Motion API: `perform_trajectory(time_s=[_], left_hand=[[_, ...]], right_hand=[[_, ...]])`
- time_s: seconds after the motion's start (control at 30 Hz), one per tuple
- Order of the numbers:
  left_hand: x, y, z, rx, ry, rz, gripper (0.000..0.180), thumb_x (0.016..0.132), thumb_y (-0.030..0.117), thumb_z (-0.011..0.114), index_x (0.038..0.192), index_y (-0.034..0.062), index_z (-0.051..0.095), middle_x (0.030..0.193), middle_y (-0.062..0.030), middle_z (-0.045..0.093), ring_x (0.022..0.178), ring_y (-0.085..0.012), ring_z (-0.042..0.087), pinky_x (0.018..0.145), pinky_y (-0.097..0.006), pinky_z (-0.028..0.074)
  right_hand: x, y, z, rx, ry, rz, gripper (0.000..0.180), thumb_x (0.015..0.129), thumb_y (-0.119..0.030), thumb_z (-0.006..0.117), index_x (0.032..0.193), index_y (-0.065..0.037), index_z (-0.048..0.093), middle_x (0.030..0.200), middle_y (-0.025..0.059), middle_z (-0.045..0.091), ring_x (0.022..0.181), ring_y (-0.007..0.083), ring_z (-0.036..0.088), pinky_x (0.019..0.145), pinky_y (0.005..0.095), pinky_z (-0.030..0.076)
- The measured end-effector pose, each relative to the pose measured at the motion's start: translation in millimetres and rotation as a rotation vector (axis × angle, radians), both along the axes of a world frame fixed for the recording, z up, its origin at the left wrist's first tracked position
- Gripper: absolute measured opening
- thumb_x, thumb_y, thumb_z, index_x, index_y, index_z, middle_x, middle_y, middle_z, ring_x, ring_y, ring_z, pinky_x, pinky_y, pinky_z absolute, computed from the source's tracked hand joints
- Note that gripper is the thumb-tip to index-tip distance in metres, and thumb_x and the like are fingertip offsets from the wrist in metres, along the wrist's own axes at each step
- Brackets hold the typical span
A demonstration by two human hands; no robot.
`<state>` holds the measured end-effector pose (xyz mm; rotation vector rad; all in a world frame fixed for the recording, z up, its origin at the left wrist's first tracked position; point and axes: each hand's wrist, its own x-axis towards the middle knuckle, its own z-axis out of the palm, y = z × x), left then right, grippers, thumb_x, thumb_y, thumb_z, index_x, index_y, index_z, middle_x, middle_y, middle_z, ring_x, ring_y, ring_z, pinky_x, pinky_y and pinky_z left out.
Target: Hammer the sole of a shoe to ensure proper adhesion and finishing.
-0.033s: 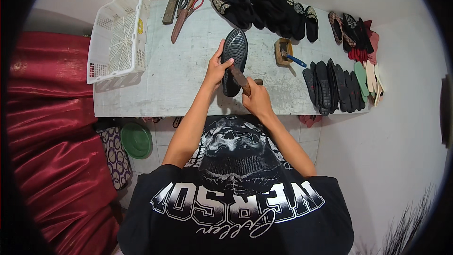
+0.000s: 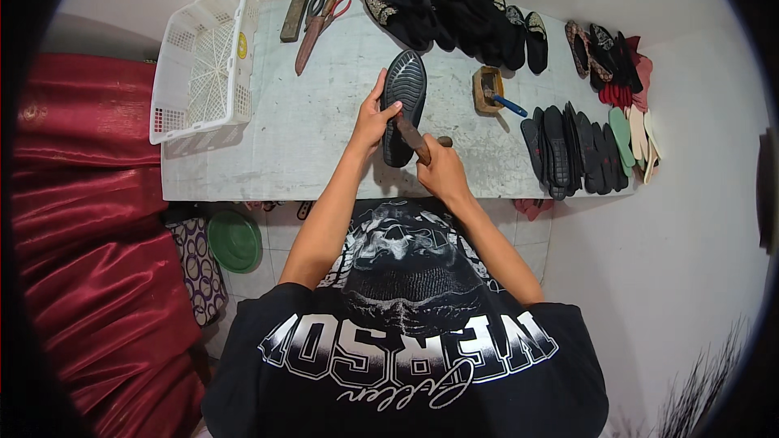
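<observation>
A black shoe sole (image 2: pixel 404 85) lies tread up on the white worktable (image 2: pixel 308 138), its toe pointing away from me. My left hand (image 2: pixel 373 123) grips the sole's left edge near the middle. My right hand (image 2: pixel 445 172) is closed on a brown wooden-handled tool (image 2: pixel 412 138), whose tip rests against the heel end of the sole. The tool's working end is hidden against the dark sole.
A white plastic basket (image 2: pixel 207 65) sits at the table's left end, with a sharpening block (image 2: pixel 294 15) and scissors (image 2: pixel 320 16) behind. Black shoes (image 2: pixel 462 16) line the back. A small pot with a blue-handled brush (image 2: pixel 491 91), stacked black soles (image 2: pixel 568 150) and coloured insoles (image 2: pixel 629 126) lie right. Red cloth (image 2: pixel 81 195) hangs left.
</observation>
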<state>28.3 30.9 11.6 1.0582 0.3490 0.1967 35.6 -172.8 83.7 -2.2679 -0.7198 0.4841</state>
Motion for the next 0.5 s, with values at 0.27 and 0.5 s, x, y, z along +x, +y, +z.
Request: perform_trajectory(time_s=[0.27, 0.5], left_hand=[[-31.3, 14.8, 9.6, 0.38, 0.06, -0.375, 0.145, 0.071, 0.014, 0.093, 0.172, 0.0213, -0.011, 0.167, -0.0272, 0.036, 0.147, -0.0355, 0.048, 0.117, -0.039, 0.043], [-30.8, -41.1, 21.2, 0.919, 0.315, 0.031, 0.14, 0.068, 0.016, 0.094, 0.173, 0.0215, 0.001, 0.145, -0.034, 0.053, 0.132, -0.052, 0.055, 0.11, -0.051, 0.048]], right_hand=[[10.9, -1.6, -1.8, 0.005, 0.051, 0.032, 0.027, 0.082, -0.005, 0.064, 0.108, -0.004, 0.059, 0.081, 0.0298, 0.069, 0.085, 0.0544, 0.067, 0.075, 0.0612, 0.052], [12.3, -1.8, -5.9, 0.011, 0.052, 0.041, 0.027, 0.082, -0.006, 0.065, 0.108, -0.004, 0.059, 0.082, 0.031, 0.069, 0.086, 0.0547, 0.067, 0.075, 0.061, 0.052]])
